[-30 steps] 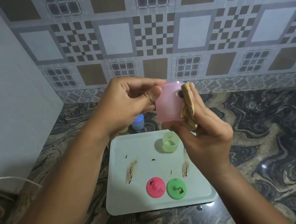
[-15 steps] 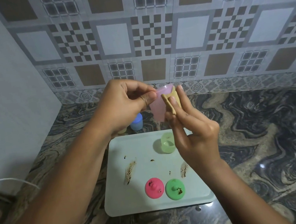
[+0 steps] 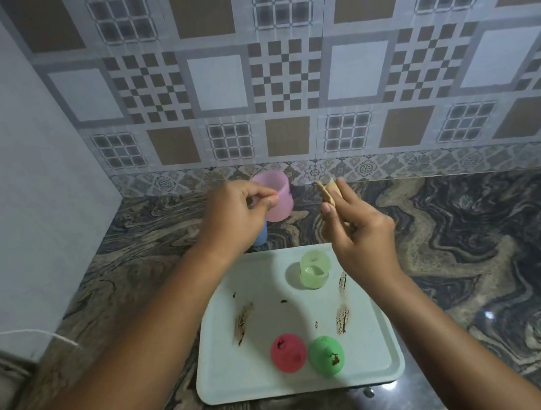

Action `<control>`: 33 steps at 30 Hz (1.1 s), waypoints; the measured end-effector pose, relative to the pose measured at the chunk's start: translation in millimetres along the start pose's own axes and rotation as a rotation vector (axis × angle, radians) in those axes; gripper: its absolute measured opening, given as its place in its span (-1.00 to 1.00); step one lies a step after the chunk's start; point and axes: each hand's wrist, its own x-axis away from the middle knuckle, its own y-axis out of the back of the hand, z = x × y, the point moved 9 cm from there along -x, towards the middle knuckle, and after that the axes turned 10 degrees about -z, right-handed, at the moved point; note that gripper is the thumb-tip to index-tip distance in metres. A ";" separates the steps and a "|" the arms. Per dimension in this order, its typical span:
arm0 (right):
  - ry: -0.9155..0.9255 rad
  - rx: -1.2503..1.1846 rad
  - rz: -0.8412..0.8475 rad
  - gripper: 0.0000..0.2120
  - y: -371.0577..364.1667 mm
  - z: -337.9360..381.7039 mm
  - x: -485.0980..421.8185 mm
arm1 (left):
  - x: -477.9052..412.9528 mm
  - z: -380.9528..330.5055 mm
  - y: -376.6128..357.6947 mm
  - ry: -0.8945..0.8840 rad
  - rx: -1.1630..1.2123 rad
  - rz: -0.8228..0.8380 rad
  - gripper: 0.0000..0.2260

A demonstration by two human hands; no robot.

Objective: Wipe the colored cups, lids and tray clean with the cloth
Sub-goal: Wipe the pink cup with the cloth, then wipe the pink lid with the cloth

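My left hand [image 3: 234,216] pinches the rim of a pink cup [image 3: 277,200], which is upright beyond the tray, at or just above the counter. My right hand [image 3: 356,224] is apart from the cup and holds a small folded beige cloth [image 3: 328,193]. A pale tray [image 3: 237,378] lies below, smeared with brown streaks. On it stand a light green cup [image 3: 313,269], a pink lid [image 3: 288,352] and a green lid [image 3: 326,354], both lids spotted with brown. A blue cup [image 3: 261,235] is mostly hidden behind my left wrist.
The marbled stone counter [image 3: 474,246] ends at a patterned tiled wall behind and a plain wall [image 3: 21,203] on the left. A thin white cord [image 3: 38,333] runs along the left edge.
The cloth came out of the pink cup and my hands drew apart. My left hand carried the cup down and away to a spot behind the tray.
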 end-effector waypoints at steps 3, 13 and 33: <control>0.036 0.085 0.059 -0.70 -22.1 -21.9 -9.0 | 2.8 21.2 -29.4 -0.035 -0.097 0.018 -0.88; 0.080 0.272 0.340 -0.69 -95.6 -93.0 -12.4 | 1.8 91.1 -123.6 0.000 -0.575 0.256 -0.75; -0.020 0.325 0.435 -0.59 -135.7 -150.9 -0.7 | -11.1 131.0 -189.8 -0.065 -0.723 0.415 -0.81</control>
